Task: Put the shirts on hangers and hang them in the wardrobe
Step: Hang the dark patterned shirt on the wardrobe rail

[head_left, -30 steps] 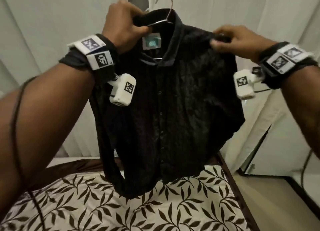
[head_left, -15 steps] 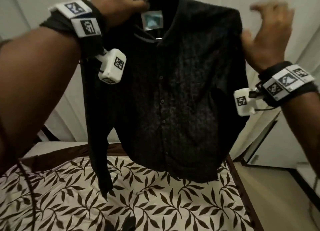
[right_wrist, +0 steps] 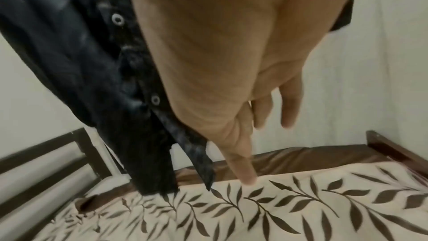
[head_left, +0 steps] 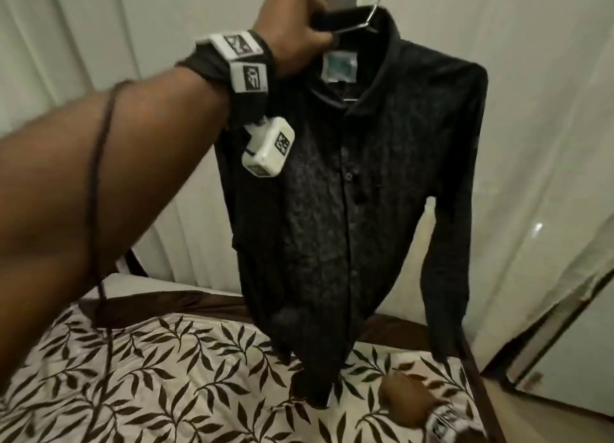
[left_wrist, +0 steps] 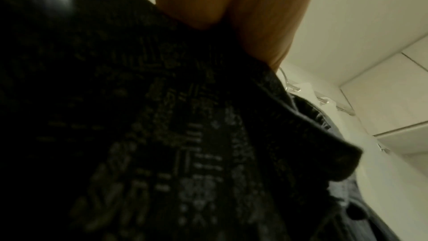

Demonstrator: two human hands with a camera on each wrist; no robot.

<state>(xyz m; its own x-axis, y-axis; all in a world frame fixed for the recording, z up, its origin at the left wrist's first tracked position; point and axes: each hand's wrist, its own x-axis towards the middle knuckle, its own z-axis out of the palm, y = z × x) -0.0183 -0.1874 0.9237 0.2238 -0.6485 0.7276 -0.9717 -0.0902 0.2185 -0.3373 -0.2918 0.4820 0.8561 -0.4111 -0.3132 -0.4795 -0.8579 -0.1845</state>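
Above the bed (head_left: 172,376), one dark shirt (head_left: 358,183) hangs in the air on one wire hanger (head_left: 372,14), buttoned down the front, its collar up top with a pale label inside the neck. One hanger hook shows, curving up past the collar at the top edge of the head view. Left hand (head_left: 292,27): grip closed round the collar and the hanger's shoulder wire, fingers curled over the dark cloth, arm raised. It alone carries the shirt. One long sleeve hangs straight down on the far side; the shirt tail reaches down toward the bedspread, whether touching it I cannot tell.

Right hand (right_wrist: 231,65): low, near the bottom edge of the head view, blurred there. Its wrist view shows the fingers (right_wrist: 243,162) extended and loose, pointing down at the bedspread, holding nothing, grip wide. The button placket of the shirt (right_wrist: 97,72) hangs just beside this hand; two buttons are visible in that view.

Bedspread is cream with a dark leaf print, one brown band along its far end, dark wooden bed frame (right_wrist: 389,146) at the edges. Pale curtains (head_left: 99,60) behind.

Left wrist view is mostly filled by dark patterned cloth (left_wrist: 185,144); beyond it, blurred, some metal hooks against a white surface, count not readable.
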